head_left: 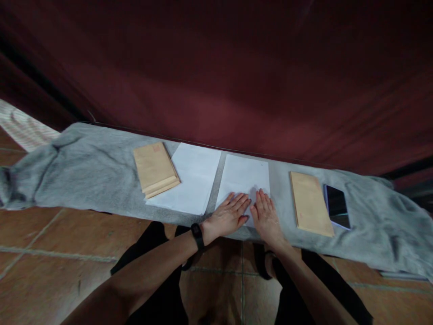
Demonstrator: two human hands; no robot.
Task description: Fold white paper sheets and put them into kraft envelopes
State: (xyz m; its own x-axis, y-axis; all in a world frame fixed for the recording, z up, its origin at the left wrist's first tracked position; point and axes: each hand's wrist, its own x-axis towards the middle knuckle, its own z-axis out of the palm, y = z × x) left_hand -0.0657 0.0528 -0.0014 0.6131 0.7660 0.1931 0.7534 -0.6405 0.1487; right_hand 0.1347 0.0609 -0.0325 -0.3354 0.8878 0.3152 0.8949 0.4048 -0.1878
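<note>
A white sheet of paper (241, 174) lies on the grey cloth in front of me. My left hand (231, 211) rests flat on its lower part, fingers stretched out, with a black band on the wrist. Beside it, my right hand (265, 214) lies flat near the sheet's lower right, fingers extended and close together. Neither hand holds anything. To the left is a stack of white paper (198, 176), partly covered by a pile of brown envelopes (154, 164). Another pile of brown envelopes (311, 203) sits to the right of my hands.
A phone (337, 206) with a dark screen lies just right of the right-hand envelopes. The grey cloth (88, 167) covers a long narrow surface against a dark red upright panel (216, 90). Brown floor tiles (67, 239) show below, with my legs near the front edge.
</note>
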